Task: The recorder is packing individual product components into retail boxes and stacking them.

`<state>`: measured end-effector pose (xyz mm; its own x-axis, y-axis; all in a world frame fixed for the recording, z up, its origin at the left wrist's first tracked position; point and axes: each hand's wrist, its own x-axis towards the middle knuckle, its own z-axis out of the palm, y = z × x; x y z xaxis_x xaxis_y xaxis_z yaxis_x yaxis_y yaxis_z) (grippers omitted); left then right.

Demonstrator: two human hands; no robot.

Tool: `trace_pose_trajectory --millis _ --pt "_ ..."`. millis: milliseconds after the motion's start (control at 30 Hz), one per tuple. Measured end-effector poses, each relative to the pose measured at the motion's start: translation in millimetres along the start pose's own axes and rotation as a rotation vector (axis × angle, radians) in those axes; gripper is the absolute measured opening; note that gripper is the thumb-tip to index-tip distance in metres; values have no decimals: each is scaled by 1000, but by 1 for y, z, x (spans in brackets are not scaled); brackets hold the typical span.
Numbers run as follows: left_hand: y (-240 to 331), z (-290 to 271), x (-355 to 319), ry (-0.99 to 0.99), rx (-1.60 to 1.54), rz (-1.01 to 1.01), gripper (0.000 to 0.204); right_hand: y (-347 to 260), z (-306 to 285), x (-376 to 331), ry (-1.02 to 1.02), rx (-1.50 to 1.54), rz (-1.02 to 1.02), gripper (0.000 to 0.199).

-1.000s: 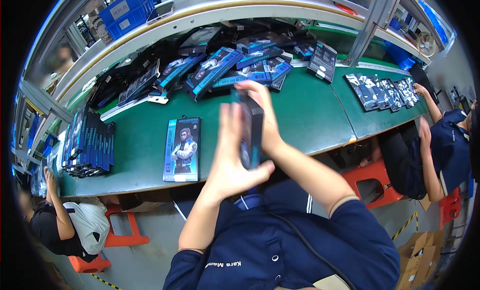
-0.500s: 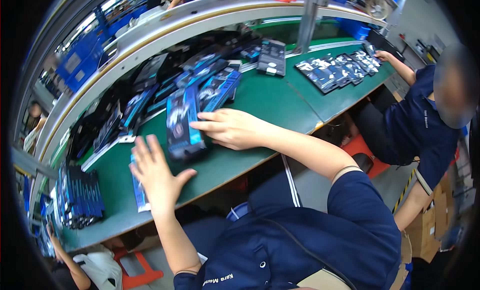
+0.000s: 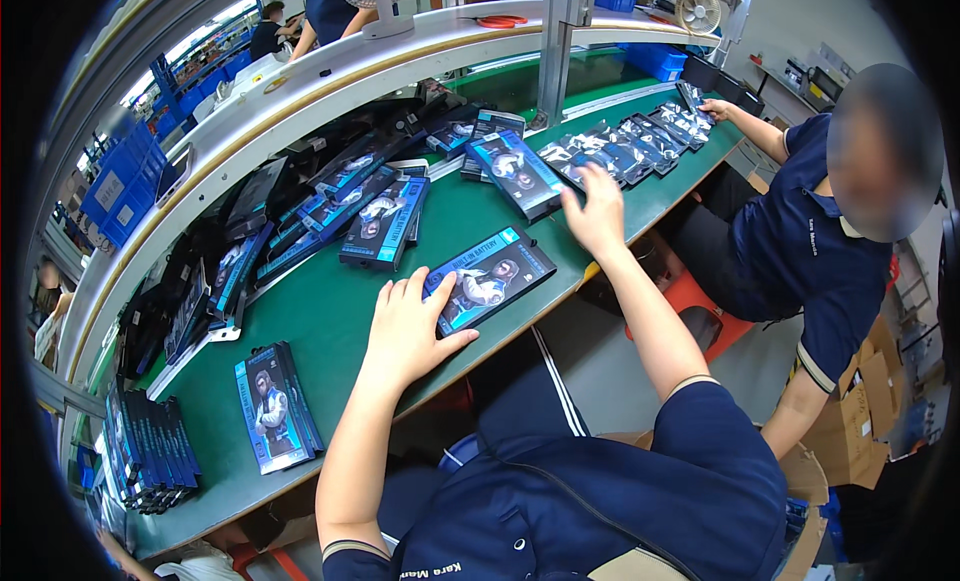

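A flat dark retail box (image 3: 492,281) with a blue edge and a printed figure lies near the table's front edge. My left hand (image 3: 408,329) rests at its left end, fingers spread and thumb along the near side. My right hand (image 3: 598,219) is raised to the right with fingers apart, by the right edge of another blue-and-black box (image 3: 517,173); whether the fingertips touch it I cannot tell. To the left, two or so similar boxes (image 3: 272,409) lie stacked, overlapping slightly.
A heap of like boxes (image 3: 330,196) runs along the back of the green table (image 3: 350,331). Several stand in a row (image 3: 150,446) at far left. At right, a co-worker's hand (image 3: 716,109) touches a line of dark packages (image 3: 640,146). A metal post (image 3: 556,61) rises behind.
Both hands have moved right. My left hand has gone from above the left-hand box to the box in front of me. My right hand has left the box it touched. The view has shifted.
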<state>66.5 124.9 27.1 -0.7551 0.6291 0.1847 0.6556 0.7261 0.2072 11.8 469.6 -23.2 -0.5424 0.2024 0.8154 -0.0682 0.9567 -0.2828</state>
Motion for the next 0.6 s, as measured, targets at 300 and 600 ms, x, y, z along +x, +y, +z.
trace_pose_trajectory --millis 300,600 --pt "-30 -85 -42 -179 -533 -338 38 9 -26 -12 -276 11 203 41" --pt "0 1 -15 32 17 -102 84 45 -52 -45 -80 10 655 128"
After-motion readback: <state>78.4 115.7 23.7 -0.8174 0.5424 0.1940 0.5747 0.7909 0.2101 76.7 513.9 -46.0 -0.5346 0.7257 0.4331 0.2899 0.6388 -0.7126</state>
